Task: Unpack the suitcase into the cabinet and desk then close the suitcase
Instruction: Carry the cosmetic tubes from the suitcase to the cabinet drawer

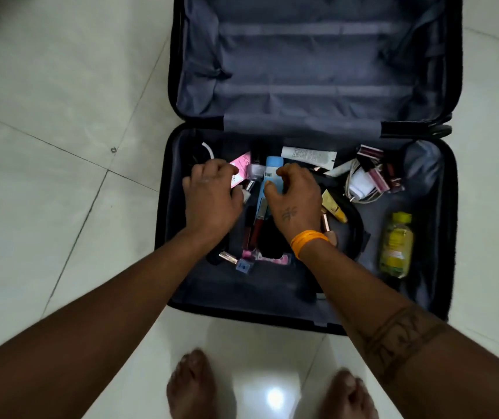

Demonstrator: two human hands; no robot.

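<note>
— Why is everything heaped in the near half?

— The suitcase (308,316) lies flat open on the floor (60,101), lid half bare, so the small things have pooled in the lower shell: the blue bottle (272,170), the pink tube (240,166), a white charger and cable (360,184) to the right, and the yellow bottle (396,244) lying well apart near the right wall. Most of the cosmetics sit in or around a black pouch (354,219).

— And your hands?

— Both arms reach straight down and forward. My left hand (212,198) is knuckles-up by the pink tube, fingers curled; whether they grip it, I cannot tell. My right hand (295,198) hovers at the blue bottle, fingers bent and spread like a claw, holding nothing.

— Much left?

— I'd judge plenty; closing comes later.
</note>
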